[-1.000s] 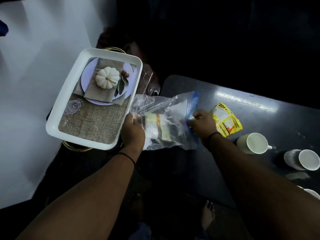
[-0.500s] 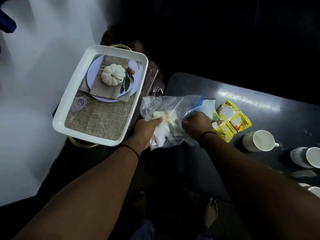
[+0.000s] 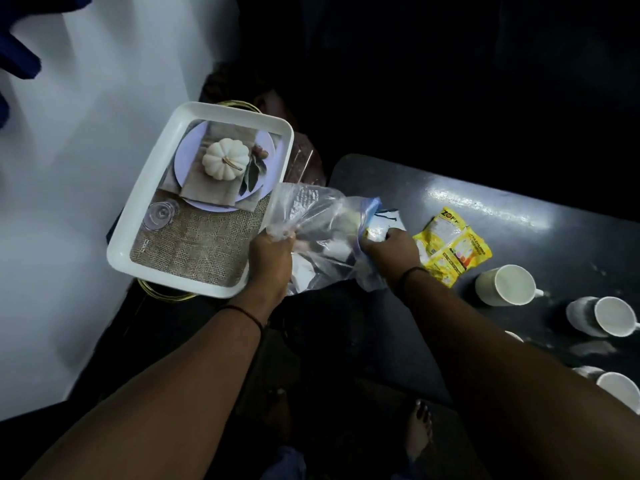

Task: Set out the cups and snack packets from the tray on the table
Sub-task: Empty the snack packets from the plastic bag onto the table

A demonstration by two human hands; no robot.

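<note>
Snack packets [image 3: 453,245], yellow, near table's [image 3: 519,188] left edge; cups [image 3: 505,285] toward near edge. Left hand [image 3: 270,259] and right hand [image 3: 391,247] both pinch clear bag [image 3: 325,233]. Tray [image 3: 145,216] left.

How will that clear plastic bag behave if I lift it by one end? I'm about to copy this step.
The clear plastic bag is crumpled and sagging between the left hand and right hand, so it is probably floppy. Packets show loose inside, so they would likely slide toward the lower end. Its film looks glossy, perhaps slippery; it seems light.
</note>
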